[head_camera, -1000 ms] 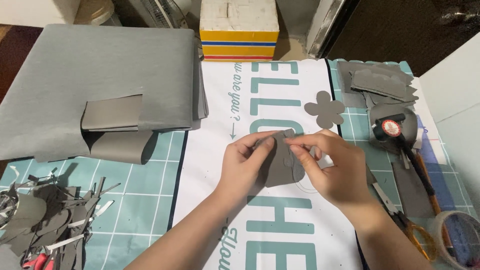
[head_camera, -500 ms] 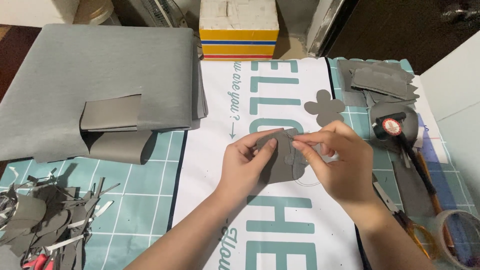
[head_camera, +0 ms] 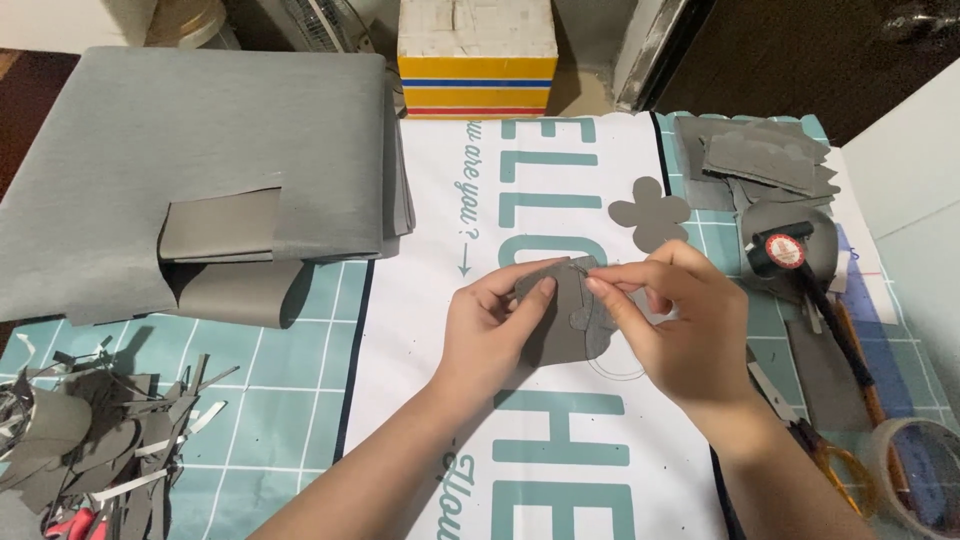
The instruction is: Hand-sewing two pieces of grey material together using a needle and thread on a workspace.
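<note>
Left hand (head_camera: 490, 335) grip closed on grey cutout piece (head_camera: 562, 318), thumb on face, fingers behind. Right hand (head_camera: 680, 330) grip pinched tight at piece's top edge. Piece matte, leathery, rounded outline, held just above white printed sheet (head_camera: 520, 200) mid-desk. Flower-shaped grey cutout (head_camera: 650, 213) flat near right hand. Folded grey fabric (head_camera: 200, 170) far left; curled grey scraps (head_camera: 90, 440) lower left.

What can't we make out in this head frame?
- Grey cutout: its lower right is covered by the right hand, and its left edge by the left hand.
- Right fingertips: whatever they pinch is too small to tell.
- Tape roll: cut off by the frame's right and bottom edges.
- Scissors: blades are hidden under the right wrist.
- Scrap pile: cut off at the bottom-left corner.
</note>
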